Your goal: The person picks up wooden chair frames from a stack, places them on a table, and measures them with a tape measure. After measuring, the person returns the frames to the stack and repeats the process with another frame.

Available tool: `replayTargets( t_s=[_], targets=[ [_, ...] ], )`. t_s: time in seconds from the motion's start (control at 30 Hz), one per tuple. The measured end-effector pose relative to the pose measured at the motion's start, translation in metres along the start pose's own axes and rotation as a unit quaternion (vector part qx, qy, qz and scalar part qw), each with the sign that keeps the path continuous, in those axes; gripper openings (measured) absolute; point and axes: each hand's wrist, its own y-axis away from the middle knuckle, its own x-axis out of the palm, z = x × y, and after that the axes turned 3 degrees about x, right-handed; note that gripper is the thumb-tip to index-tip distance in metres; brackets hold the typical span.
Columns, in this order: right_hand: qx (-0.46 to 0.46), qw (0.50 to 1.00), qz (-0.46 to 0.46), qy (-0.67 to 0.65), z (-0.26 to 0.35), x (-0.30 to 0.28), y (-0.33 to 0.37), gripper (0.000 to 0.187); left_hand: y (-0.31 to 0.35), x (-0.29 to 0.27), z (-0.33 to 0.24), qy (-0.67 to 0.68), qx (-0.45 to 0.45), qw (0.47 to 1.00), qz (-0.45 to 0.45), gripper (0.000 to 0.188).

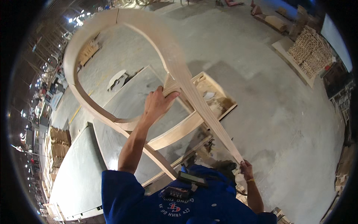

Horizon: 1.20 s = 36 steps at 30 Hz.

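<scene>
A large pale wooden chair-back frame (177,69) is held up in front of me, with a rounded loop at the far end and two long legs toward my body. Two curved crosspieces join the legs. My left hand (156,105) is closed around the upper crosspiece, close to where it meets the right leg. The lower crosspiece (177,132) lies nearer to me, untouched. At the tapered tip of the right leg, my right hand (246,170) grips the wood with its fingers closed. The left leg's end (167,170) reaches down in front of my blue shirt.
Beneath the frame is a grey flat surface (123,99) with wooden edging. A shallow wooden box (229,102) with scraps stands beside it. A bright board (78,175) is at lower left, near stacked wood (57,149). Another wood pile (311,52) sits far right.
</scene>
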Motion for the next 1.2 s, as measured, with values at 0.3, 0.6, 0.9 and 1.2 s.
replayTargets(
  t_s=[0.3,0.6,0.9,1.2],
  targets=[
    [0.032,0.961,0.047,-0.271,-0.025,-0.103,-0.015,0.032,0.044,-0.044,-0.341,-0.053,0.286,0.956,-0.040,0.057],
    [-0.072,0.859,-0.030,-0.505,-0.002,-0.218,-0.001,0.036,0.091,-0.014,-0.571,0.007,0.542,0.817,-0.195,0.048],
    [-0.124,0.805,-0.210,-0.541,-0.037,-0.323,0.003,0.042,0.042,0.107,-0.598,0.887,0.129,0.441,0.049,0.061],
    [-0.214,0.793,-0.331,-0.465,0.069,-0.498,-0.022,0.033,-0.034,0.139,-0.805,0.958,-0.017,0.233,0.168,0.064]
  ],
)
